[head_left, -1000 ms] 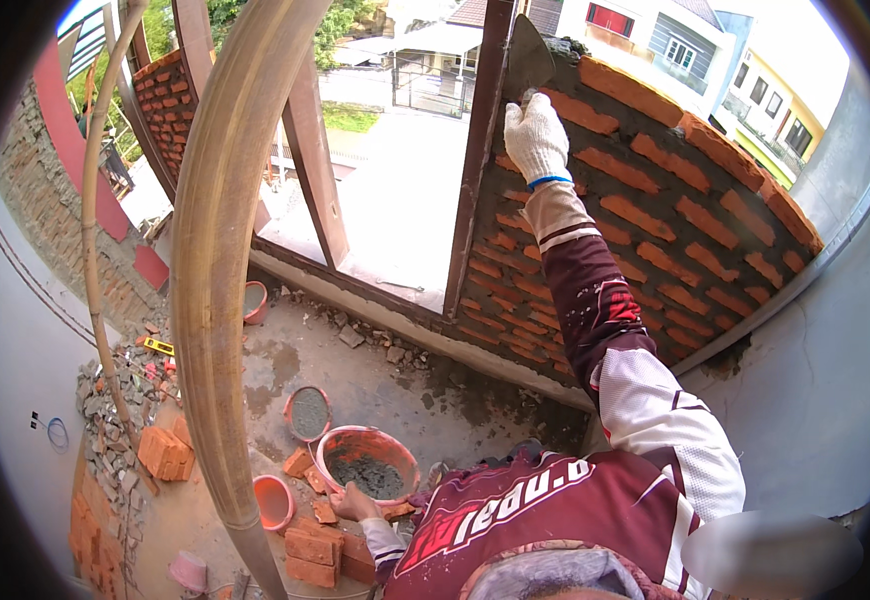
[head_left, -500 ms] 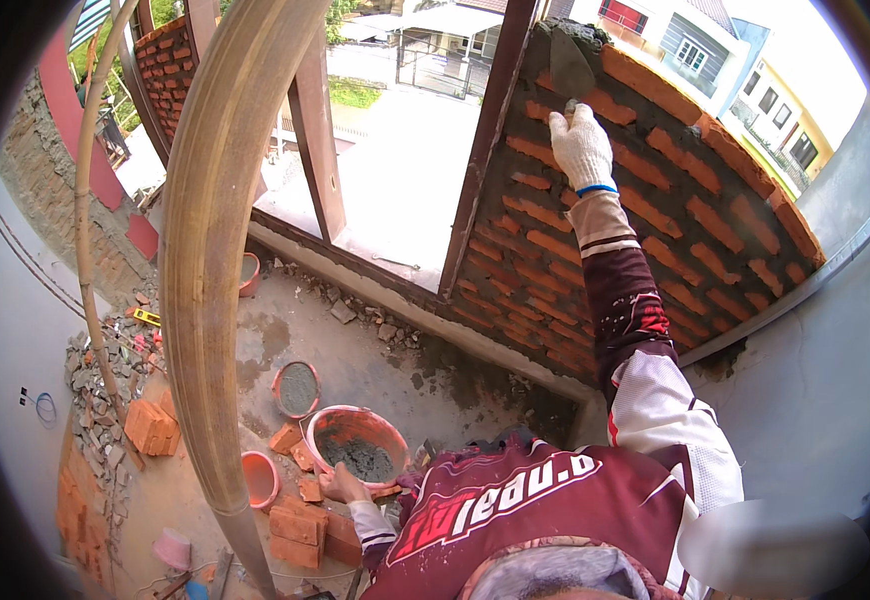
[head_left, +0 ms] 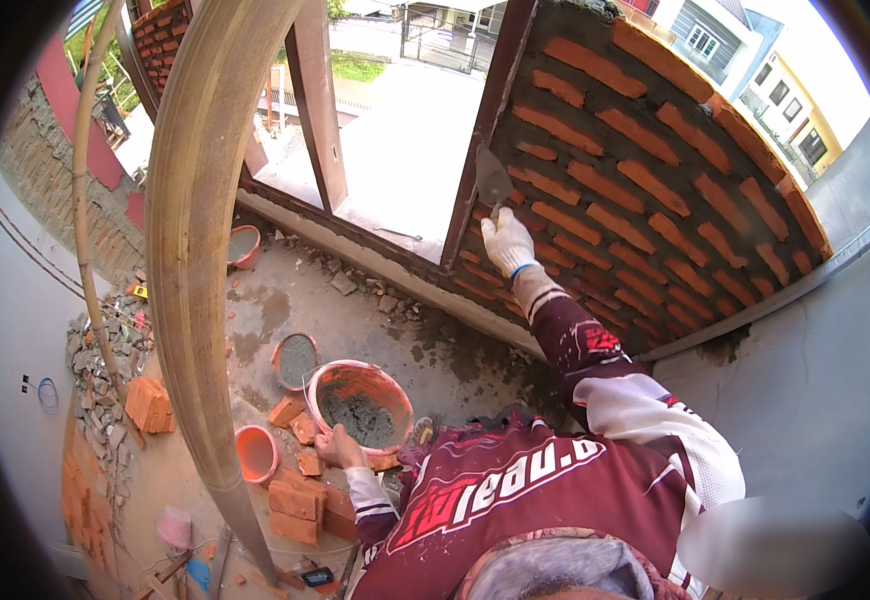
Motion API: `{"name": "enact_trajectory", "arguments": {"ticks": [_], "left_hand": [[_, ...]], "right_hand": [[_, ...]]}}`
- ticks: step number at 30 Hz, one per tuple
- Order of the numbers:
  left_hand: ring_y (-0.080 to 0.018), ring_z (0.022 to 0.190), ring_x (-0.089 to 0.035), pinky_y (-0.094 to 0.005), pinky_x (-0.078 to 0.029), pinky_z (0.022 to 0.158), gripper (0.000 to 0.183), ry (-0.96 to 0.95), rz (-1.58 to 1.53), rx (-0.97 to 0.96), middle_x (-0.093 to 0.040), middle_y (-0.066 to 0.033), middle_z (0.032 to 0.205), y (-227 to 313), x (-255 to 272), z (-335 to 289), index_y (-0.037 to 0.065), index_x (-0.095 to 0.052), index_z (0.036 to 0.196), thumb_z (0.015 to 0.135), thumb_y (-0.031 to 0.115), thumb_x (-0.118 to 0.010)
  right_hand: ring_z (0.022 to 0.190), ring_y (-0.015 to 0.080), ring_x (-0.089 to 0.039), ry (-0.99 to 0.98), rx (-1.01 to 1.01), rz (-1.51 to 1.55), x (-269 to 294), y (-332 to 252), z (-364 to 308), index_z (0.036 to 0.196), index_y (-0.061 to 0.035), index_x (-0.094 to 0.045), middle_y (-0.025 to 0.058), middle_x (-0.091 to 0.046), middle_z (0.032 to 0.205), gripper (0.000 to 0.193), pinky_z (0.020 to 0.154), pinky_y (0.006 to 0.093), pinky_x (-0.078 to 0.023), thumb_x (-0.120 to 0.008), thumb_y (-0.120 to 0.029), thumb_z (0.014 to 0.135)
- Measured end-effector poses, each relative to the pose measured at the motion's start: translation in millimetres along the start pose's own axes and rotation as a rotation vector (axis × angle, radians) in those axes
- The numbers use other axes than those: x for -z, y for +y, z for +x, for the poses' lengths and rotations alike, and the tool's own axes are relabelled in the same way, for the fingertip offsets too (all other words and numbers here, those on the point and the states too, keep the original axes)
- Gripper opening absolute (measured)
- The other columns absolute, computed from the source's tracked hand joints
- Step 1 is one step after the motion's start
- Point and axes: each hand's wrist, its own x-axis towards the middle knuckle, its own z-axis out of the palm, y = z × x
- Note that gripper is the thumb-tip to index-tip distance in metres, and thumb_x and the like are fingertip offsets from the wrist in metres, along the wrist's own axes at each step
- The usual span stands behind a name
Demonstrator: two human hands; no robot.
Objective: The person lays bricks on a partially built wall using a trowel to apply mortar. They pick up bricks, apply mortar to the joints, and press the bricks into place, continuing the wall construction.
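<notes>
Your white-gloved right hand (head_left: 508,242) held a grey metal trowel (head_left: 493,178) at upper centre, while your bare left hand (head_left: 341,447), its grip unclear, touched a round orange bucket (head_left: 385,386) at lower centre

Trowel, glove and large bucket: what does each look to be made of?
Trowel: probably steel, dull grey, going by its thin flat blade.
Glove: likely knitted yarn, matte white, from its soft cuff; fibre unclear.
Large bucket: seemingly plastic, orange-red, judging by its evenly coloured wall under grey smears.
</notes>
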Motion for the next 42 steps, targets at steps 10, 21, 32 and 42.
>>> {"name": "enact_trajectory", "arguments": {"ticks": [10, 21, 32, 42], "left_hand": [[-0.0164, 0.089, -0.065, -0.0313, -0.052, 0.079, 0.035, -0.357, 0.105, -0.428, -0.072, -0.0161, 0.122, 72.3, -75.9, -19.6, -0.012, -0.068, 0.108, 0.074, -0.006, -0.063], [-0.0095, 0.083, -0.059, -0.0242, -0.047, 0.073, 0.027, -0.550, 0.031, -0.587, -0.070, -0.0159, 0.130, 124.2, -136.7, -78.8, 0.003, -0.042, 0.067, 0.077, -0.007, -0.065], [-0.0025, 0.060, -0.039, -0.0242, -0.033, 0.052, 0.032, -0.366, -0.199, -0.292, -0.047, 0.0091, 0.068, 85.8, -165.4, -131.8, 0.009, -0.040, 0.068, 0.077, -0.007, -0.066], [-0.0025, 0.059, -0.034, -0.0247, -0.026, 0.051, 0.041, -0.128, -0.285, -0.085, -0.039, 0.0096, 0.068, 41.3, -118.0, -149.1, 0.014, -0.032, 0.069, 0.077, -0.010, -0.064]], "right_hand": [[0.090, 0.0375, -0.076, -0.746, 0.631, -0.441, -26.0, -13.1, -164.6, 0.099, -0.0091, -0.079, 0.0190, -0.077, 0.092, 0.023, 0.079, 0.0487, -0.060, -0.065, -0.019, 0.084], [0.078, 0.0327, -0.072, -1.134, 0.527, 0.020, -3.9, 38.7, -153.6, 0.112, 0.0003, -0.070, 0.0207, -0.072, 0.089, 0.044, 0.074, 0.0467, -0.057, -0.067, -0.038, 0.092], [0.090, 0.0402, -0.070, -0.753, 0.458, -0.075, 81.6, 123.9, -114.4, 0.097, -0.0064, -0.067, 0.0195, -0.071, 0.092, 0.032, 0.078, 0.0492, -0.054, -0.072, -0.036, 0.085], [0.080, 0.0249, -0.071, -0.955, 0.775, 0.143, 212.7, 74.9, -49.6, 0.109, 0.0018, -0.073, 0.0133, -0.071, 0.082, 0.034, 0.073, 0.0381, -0.055, -0.074, -0.023, 0.085]]}}
